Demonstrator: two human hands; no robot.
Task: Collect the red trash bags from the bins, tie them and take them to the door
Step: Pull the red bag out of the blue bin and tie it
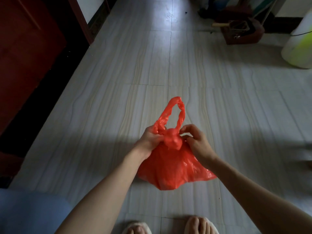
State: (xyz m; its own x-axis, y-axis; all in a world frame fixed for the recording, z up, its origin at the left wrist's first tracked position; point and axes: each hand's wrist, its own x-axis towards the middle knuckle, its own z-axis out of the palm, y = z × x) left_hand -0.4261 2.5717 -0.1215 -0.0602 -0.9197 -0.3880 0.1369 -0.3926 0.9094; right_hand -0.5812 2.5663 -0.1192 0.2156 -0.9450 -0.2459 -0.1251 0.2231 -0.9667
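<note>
Red trash bag (170, 166) sits between the two hands, directly ahead of the person's feet (194, 225), low over the tiled floor (118, 98); whether its belly touches the tiles or hangs just clear cannot be told. Long axis runs away from the person: belly nearest, knot (172, 139) in the middle, handle loop (177, 110) sticking up and away beyond it.

Left hand (149, 141) is clamped on the bunched plastic just left of the knot. Right hand (196, 141) pinches the plastic at the knot's right side, fingers curled. Both hands flank the knot, about equally near; neither is through the loop.

Judgement: tying looks nearly done, perhaps a last tug outward. Carrying next would turn on the loop, which lies just beyond both hands.

Surroundings: red door (25, 56) well off toward the floor's far left edge, path to it open. Dark clutter (239, 27) and a white-and-green container (298, 44) stand toward the far right corner, well apart.
</note>
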